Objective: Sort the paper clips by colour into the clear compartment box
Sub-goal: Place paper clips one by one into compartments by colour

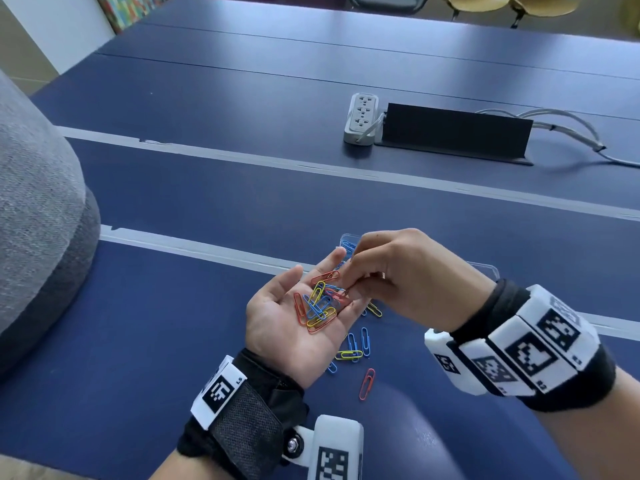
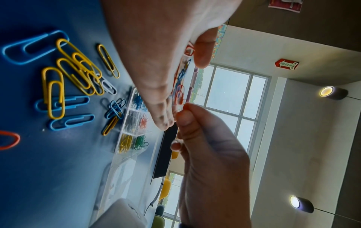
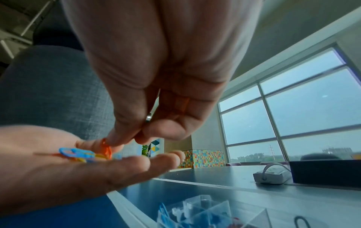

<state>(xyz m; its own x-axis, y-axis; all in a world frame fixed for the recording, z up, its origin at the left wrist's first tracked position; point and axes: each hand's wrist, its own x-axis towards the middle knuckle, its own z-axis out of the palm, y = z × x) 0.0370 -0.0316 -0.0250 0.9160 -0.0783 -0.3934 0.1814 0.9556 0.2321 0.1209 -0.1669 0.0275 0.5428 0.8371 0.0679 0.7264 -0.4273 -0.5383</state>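
Note:
My left hand (image 1: pixel 277 323) lies palm up and flat above the blue table, carrying a small heap of red, yellow and blue paper clips (image 1: pixel 317 308). My right hand (image 1: pixel 391 275) reaches over it, and its thumb and fingertip pinch a red clip (image 3: pixel 106 148) at the heap's right edge. The clear compartment box (image 2: pixel 132 123) sits just beyond the hands, with blue, red, yellow, green and dark clips in separate cells. In the head view the hands hide all but its far corner (image 1: pixel 346 242). Loose blue and yellow clips (image 1: pixel 353 348) and a red one (image 1: pixel 367 382) lie on the table beneath my left hand.
A grey power strip (image 1: pixel 360 117) and a black cable box (image 1: pixel 457 133) with cables (image 1: pixel 571 128) stand farther back. A grey upholstered seat (image 1: pixel 34 220) bulges in at the left. The box's clear lid (image 2: pixel 121 174) lies open to its right.

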